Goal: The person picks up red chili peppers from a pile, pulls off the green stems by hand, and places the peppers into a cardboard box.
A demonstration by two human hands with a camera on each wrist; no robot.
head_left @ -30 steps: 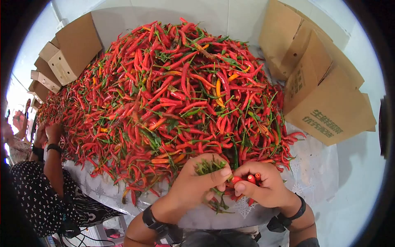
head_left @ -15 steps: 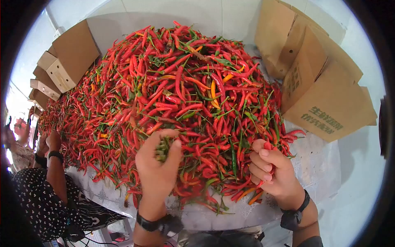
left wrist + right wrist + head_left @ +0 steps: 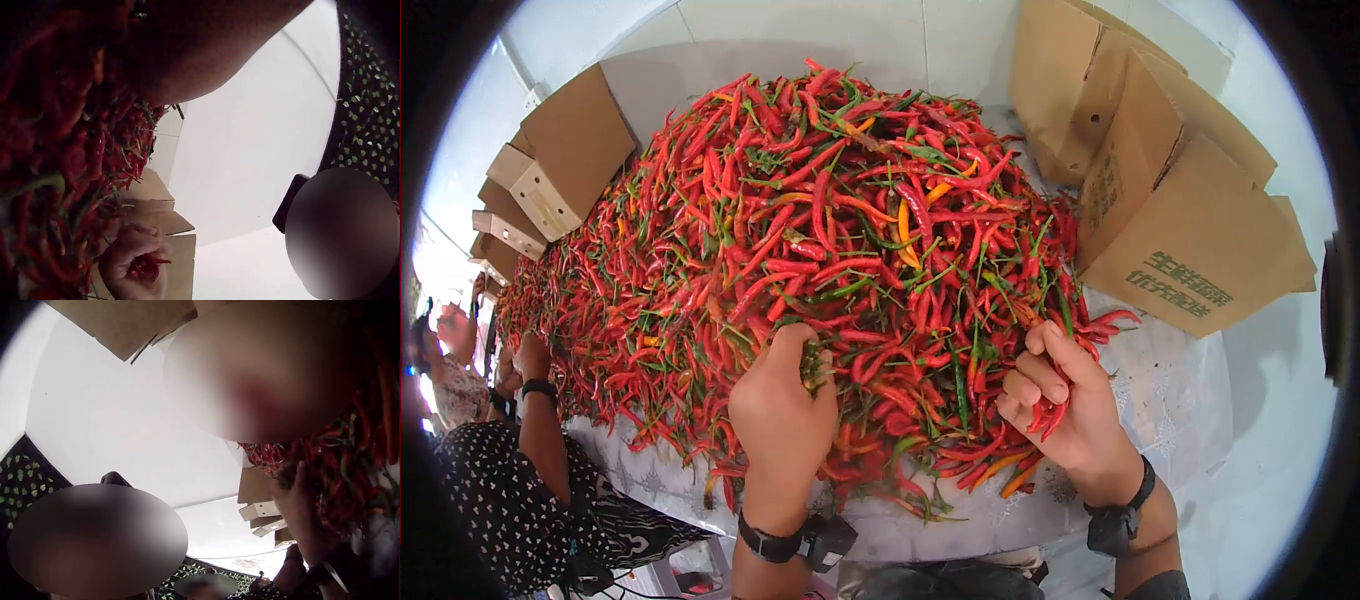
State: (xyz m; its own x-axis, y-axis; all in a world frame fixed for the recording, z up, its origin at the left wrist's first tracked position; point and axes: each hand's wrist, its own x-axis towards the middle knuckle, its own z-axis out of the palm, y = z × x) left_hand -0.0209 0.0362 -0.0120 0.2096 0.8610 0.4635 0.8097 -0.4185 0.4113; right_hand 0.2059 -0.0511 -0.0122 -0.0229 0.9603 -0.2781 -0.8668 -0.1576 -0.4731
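Observation:
A large heap of red chili peppers [image 3: 840,215], mixed with green stems and some orange pods, covers most of the table. My left hand [image 3: 782,410] is low over the front of the heap, back of the hand up, holding a bunch of green chili stems [image 3: 813,366] on its thumb side. To the right, at the heap's front right edge, my right hand [image 3: 1068,405] grips a few red chilies [image 3: 1048,418] in its curled fingers. The left wrist view shows that same right hand [image 3: 130,265] with red chilies in its palm.
Cardboard boxes [image 3: 1190,235] stand on the right, and more boxes [image 3: 565,150] line the left behind the heap. A patterned pale cloth [image 3: 1170,400] covers the table. Another person's arm [image 3: 543,430] reaches to the heap at the left.
My hands were together at the front, stems in the left and chilies in the right. They have parted: the left moved left and turned over, the right moved right and up.

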